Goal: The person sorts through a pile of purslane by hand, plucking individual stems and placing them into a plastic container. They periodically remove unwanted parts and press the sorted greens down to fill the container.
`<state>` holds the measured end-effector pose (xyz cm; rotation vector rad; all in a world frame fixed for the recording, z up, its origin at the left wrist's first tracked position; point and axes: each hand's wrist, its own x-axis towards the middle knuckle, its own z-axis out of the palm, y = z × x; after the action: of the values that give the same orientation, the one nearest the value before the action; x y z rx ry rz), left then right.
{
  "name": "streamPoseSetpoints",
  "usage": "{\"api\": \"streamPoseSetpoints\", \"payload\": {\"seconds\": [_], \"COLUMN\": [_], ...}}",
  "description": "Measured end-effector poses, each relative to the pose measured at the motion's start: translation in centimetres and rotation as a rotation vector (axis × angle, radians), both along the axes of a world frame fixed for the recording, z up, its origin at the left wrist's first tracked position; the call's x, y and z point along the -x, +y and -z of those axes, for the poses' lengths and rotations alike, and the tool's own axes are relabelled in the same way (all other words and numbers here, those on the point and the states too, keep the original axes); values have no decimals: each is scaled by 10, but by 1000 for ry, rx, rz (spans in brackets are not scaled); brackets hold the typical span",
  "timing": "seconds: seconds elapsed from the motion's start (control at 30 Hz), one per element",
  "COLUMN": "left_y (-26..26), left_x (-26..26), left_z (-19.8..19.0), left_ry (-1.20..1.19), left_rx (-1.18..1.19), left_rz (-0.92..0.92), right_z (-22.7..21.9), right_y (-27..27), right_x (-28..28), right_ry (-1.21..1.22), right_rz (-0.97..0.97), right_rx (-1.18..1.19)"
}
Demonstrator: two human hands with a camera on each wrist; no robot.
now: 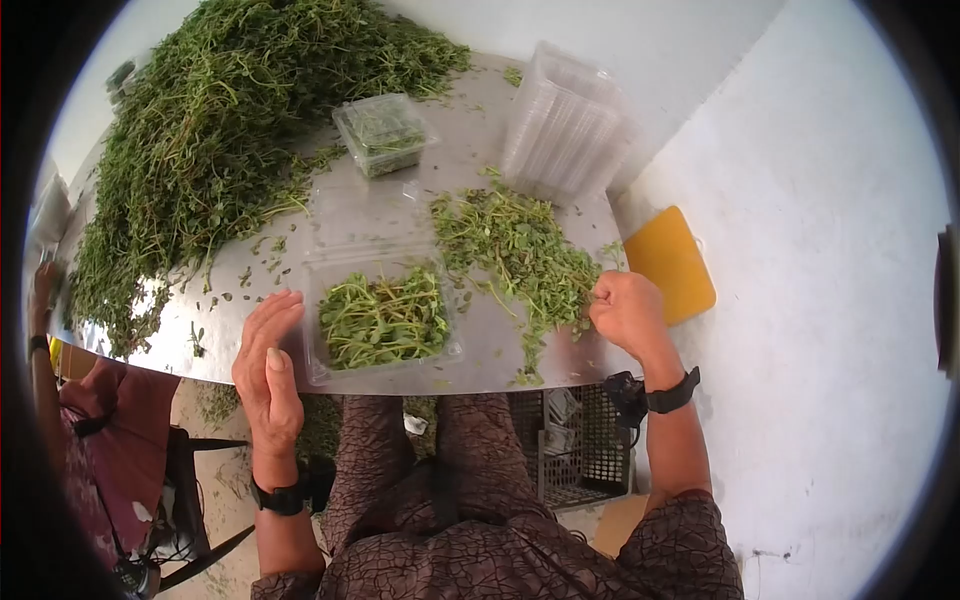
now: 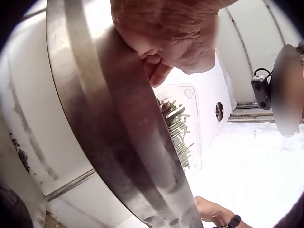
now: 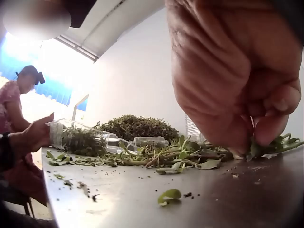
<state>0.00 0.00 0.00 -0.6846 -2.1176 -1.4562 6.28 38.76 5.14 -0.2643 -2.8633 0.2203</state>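
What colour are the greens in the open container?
The greens are mid-green mixed with paler yellow-green; the head view shows them best.

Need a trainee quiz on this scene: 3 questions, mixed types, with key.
1. Short answer: what does the right hand pinch?
2. True or false: the open container holds green stems.
3. Multiple choice: in the head view, where is the stack of clear containers relative to the large green heap?
a) left of it
b) right of it
c) on top of it

Key: 1. leafy greens; 2. true; 3. b
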Motion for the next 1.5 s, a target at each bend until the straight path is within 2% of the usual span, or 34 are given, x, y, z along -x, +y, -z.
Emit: {"api": "streamPoseSetpoints", "payload": {"seconds": [0.1, 0.17, 0.27, 0.57, 0.8, 0.9, 0.97, 1.0, 1.07, 1.17, 1.3, 1.4, 1.5], "left_y": [0, 2, 4, 0, 0, 0, 1, 0, 1, 0, 0, -1, -1], "left_x": [-6, -8, -4, -1, 0, 0, 0, 0, 0, 0, -1, -1, -1], "left_z": [2, 1, 1, 0, -2, -2, -3, -3, -3, -3, -3, -2, -2], "left_ry": [-25, -27, -11, 10, 19, 26, 20, 20, 22, 16, 20, 19, 25], "left_rx": [-8, -6, -1, 42, 74, 68, 58, 57, 58, 61, 46, 89, 96], "left_rz": [-6, -15, -28, -29, -50, -45, -39, -39, -43, -48, -43, -27, -30], "right_z": [-7, -14, -20, -21, -14, -15, -19, -21, -25, -25, -13, -18, -19], "right_y": [2, 3, 6, -3, -1, 0, 2, 3, 5, -1, 1, -7, -12], "right_x": [-7, -9, -5, 15, 27, 24, 21, 20, 17, 16, 16, 13, 13], "right_ry": [10, 60, 105, -76, -109, -8, 35, 35, 10, -32, -65, -57, -47], "right_rz": [44, 92, 92, 81, 58, 26, 29, 28, 44, 82, 53, 132, 89], "right_rx": [118, 289, 317, 241, 104, 124, 275, 275, 462, 312, 286, 340, 247]}}
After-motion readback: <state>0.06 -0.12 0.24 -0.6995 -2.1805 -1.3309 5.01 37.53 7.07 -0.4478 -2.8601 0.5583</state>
